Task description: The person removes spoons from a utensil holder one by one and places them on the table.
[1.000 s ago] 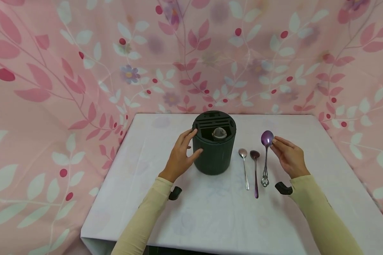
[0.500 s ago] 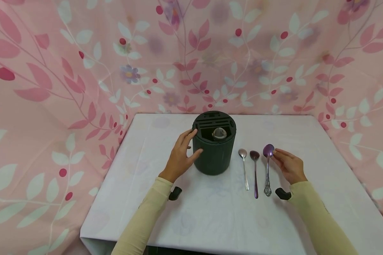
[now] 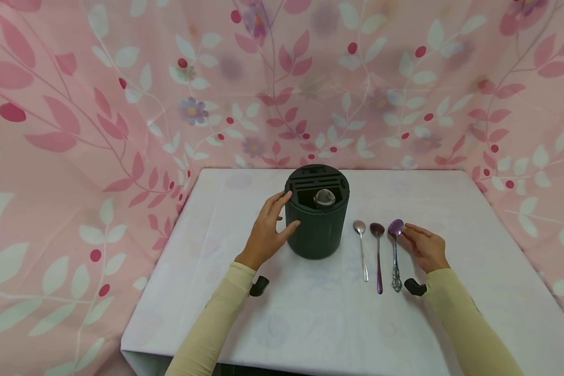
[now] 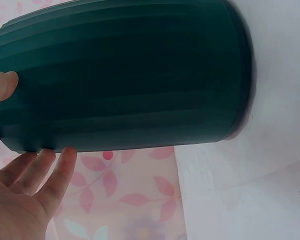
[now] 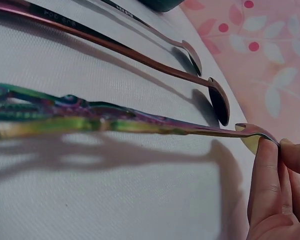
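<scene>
We are pinching a purple spoon (image 3: 396, 227) and touching a green container (image 3: 314, 237).
Our right hand (image 3: 425, 249) is gripping the spoon's bowl between thumb and fingers, at the container's 4 o'clock; its ornate handle is pointing towards 6, and whether that is touching the white worktop (image 3: 263, 334) we cannot tell. Our left hand (image 3: 263, 233) is resting spread fingers and thumb on the container's 9 o'clock side, ungripped. Between container and purple spoon, a silver spoon (image 3: 359, 226) and a dark spoon (image 3: 377, 228) are lying side by side.

Dim right wrist view, soft shadow (image 5: 160, 154) from the ornate-handled spoon (image 5: 140, 123)
</scene>
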Demonstrator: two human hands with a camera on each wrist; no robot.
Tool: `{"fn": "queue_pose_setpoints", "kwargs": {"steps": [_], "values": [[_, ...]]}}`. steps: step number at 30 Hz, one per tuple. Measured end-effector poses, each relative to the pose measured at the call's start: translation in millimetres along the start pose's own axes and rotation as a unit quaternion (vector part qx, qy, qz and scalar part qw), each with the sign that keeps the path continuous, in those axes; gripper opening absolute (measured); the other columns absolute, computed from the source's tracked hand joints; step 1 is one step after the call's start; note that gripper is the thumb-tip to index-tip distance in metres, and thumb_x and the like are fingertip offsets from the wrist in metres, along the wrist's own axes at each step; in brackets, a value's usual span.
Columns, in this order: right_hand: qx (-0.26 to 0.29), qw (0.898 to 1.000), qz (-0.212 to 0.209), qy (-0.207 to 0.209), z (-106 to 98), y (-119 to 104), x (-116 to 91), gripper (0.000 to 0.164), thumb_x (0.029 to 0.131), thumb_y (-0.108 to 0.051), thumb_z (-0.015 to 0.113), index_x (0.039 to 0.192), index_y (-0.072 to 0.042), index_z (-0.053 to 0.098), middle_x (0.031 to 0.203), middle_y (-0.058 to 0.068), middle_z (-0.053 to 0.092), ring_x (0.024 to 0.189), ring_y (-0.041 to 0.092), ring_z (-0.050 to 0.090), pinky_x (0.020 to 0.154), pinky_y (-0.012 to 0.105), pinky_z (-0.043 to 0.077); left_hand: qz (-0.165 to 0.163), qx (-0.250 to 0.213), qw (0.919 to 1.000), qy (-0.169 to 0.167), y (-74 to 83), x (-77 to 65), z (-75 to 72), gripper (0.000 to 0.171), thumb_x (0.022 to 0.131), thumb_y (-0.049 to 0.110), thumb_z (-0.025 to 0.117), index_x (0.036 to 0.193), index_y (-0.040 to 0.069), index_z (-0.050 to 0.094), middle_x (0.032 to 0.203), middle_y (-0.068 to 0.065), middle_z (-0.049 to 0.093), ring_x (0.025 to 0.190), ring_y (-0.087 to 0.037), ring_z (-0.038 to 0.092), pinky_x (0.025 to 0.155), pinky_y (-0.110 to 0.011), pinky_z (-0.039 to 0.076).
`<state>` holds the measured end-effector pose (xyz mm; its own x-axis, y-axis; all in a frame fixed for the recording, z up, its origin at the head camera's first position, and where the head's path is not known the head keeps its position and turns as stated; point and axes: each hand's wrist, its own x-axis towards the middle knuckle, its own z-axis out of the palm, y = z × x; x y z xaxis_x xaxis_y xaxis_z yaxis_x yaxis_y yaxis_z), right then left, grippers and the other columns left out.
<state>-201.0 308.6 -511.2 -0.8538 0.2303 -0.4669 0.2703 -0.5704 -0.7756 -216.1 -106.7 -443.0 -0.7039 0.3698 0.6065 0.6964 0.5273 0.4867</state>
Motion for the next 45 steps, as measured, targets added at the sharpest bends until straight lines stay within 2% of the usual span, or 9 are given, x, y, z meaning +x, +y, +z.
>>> {"fn": "queue_pose_setpoints", "kwargs": {"steps": [10, 15, 21, 27, 31, 36, 38, 43, 45], "values": [[-0.025, 1.000, 0.000, 0.017, 1, 4, 8, 0.018, 0.084, 0.009, 0.070, 0.095, -0.004, 0.077, 0.085, 0.004, 0.073, 0.087, 0.017, 0.071, 0.082, 0.029, 0.054, 0.004, -0.004, 1.0000, 0.002, 0.1, 1.4, 0.5, 0.076, 0.088, 0.023, 0.074, 0.152, 0.012, 0.034, 0.150, -0.011, 0.036, 0.132, -0.021, 0.042, 0.085, -0.039, 0.055], [-0.027, 1.000, -0.001, 0.010, 1, 6, 10, 0.018, 0.085, 0.009, 0.069, 0.096, -0.002, 0.077, 0.084, 0.004, 0.073, 0.087, 0.018, 0.071, 0.080, 0.029, 0.055, 0.002, 0.001, 1.0000, 0.003, -0.3, 0.4, 0.6, 0.077, 0.088, 0.024, 0.075, 0.152, 0.013, 0.034, 0.149, -0.010, 0.037, 0.131, -0.020, 0.043, 0.086, -0.036, 0.055], [-0.030, 0.999, -0.021, 0.003, -1, 7, 10, 0.018, 0.084, 0.012, 0.068, 0.094, -0.001, 0.076, 0.084, 0.005, 0.073, 0.084, 0.017, 0.072, 0.080, 0.029, 0.055, 0.003, -0.006, 1.0000, 0.003, -1.0, 0.5, 2.0, 0.077, 0.087, 0.023, 0.075, 0.152, 0.012, 0.034, 0.149, -0.011, 0.037, 0.132, -0.020, 0.042, 0.085, -0.041, 0.056], [-0.067, 0.997, -0.044, 0.014, -5, 10, 11, 0.020, 0.081, 0.010, 0.073, 0.098, 0.000, 0.076, 0.082, 0.003, 0.073, 0.082, 0.016, 0.072, 0.077, 0.027, 0.055, 0.002, 0.000, 1.0000, 0.000, -0.8, 0.1, 1.1, 0.079, 0.088, 0.024, 0.075, 0.153, 0.014, 0.032, 0.150, -0.010, 0.036, 0.132, -0.019, 0.041, 0.088, -0.035, 0.054], [-0.140, 0.987, -0.078, 0.024, -12, 13, 14, 0.028, 0.081, 0.002, 0.077, 0.108, 0.003, 0.071, 0.080, -0.002, 0.072, 0.077, 0.013, 0.072, 0.073, 0.026, 0.056, 0.002, -0.002, 1.0000, -0.002, -1.6, -0.1, 1.0, 0.078, 0.089, 0.026, 0.074, 0.153, 0.015, 0.032, 0.150, -0.009, 0.035, 0.133, -0.018, 0.041, 0.088, -0.035, 0.054], [-0.263, 0.955, -0.122, 0.057, -24, 12, 16, 0.040, 0.084, -0.017, 0.078, 0.116, 0.004, 0.065, 0.076, -0.008, 0.071, 0.072, 0.011, 0.072, 0.069, 0.021, 0.056, 0.004, -0.009, 0.9999, -0.003, -2.8, -1.0, 2.2, 0.077, 0.089, 0.026, 0.074, 0.153, 0.014, 0.032, 0.150, -0.009, 0.035, 0.133, -0.019, 0.040, 0.087, -0.039, 0.055], [-0.268, 0.952, -0.131, 0.069, -29, 8, 15, 0.037, 0.085, -0.021, 0.078, 0.112, 0.001, 0.068, 0.076, -0.007, 0.072, 0.072, 0.011, 0.072, 0.068, 0.019, 0.055, 0.007, -0.010, 0.9999, -0.003, -3.1, -0.8, 2.3, 0.077, 0.089, 0.025, 0.074, 0.153, 0.014, 0.032, 0.150, -0.009, 0.035, 0.133, -0.019, 0.040, 0.087, -0.039, 0.055], [-0.213, 0.965, -0.134, 0.074, -39, -3, 11, 0.016, 0.083, -0.020, 0.079, 0.095, -0.009, 0.074, 0.077, -0.003, 0.073, 0.071, 0.012, 0.072, 0.068, 0.020, 0.055, 0.011, -0.011, 0.9999, 0.000, -3.2, 0.1, 1.8, 0.078, 0.088, 0.024, 0.074, 0.153, 0.013, 0.032, 0.150, -0.011, 0.036, 0.132, -0.020, 0.041, 0.087, -0.039, 0.055], [-0.208, 0.967, -0.129, 0.074, -40, -6, 9, 0.011, 0.084, -0.020, 0.078, 0.091, -0.013, 0.074, 0.077, -0.004, 0.073, 0.072, 0.011, 0.072, 0.068, 0.020, 0.055, 0.011, -0.010, 0.9999, 0.000, -3.3, -0.1, 1.5, 0.078, 0.088, 0.024, 0.074, 0.153, 0.013, 0.032, 0.150, -0.011, 0.036, 0.132, -0.020, 0.041, 0.087, -0.039, 0.055]]}}
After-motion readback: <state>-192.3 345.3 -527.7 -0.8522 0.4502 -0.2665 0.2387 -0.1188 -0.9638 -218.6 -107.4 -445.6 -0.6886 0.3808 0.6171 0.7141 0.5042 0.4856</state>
